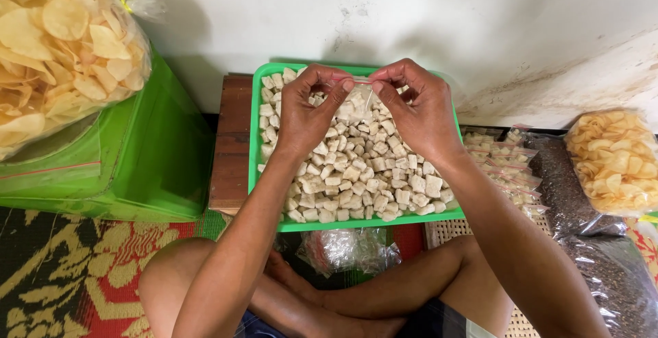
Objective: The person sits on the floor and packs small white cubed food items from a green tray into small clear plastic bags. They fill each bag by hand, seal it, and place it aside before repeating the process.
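I hold a small clear bag [356,101] up over the far half of the green tray [255,153], pinching its top edge between the thumb and fingertips of both hands. My left hand [308,108] grips the left end of the bag's mouth, fingers curled in tight; my right hand [418,108] grips the right end the same way. The bag is thin and see-through, with pale cubes showing inside it, and a thin pale-red strip runs along its top between my fingertips.

Under it, the tray is full of pale, off-white cubes [356,180] heaped edge to edge. The tray rests on a brown wooden board [229,146] against the white wall [411,16]. At the tray's left edge stands a big green bag [137,160] with a sack of yellow chips [62,50] on top. Off the right edge lie filled small packets [510,166], dark sacks of small grains [576,194] and another bag of chips [617,160]. Just in front of the near edge, a crumpled bundle of clear bags [349,249] sits by my crossed legs on the patterned mat [62,276].
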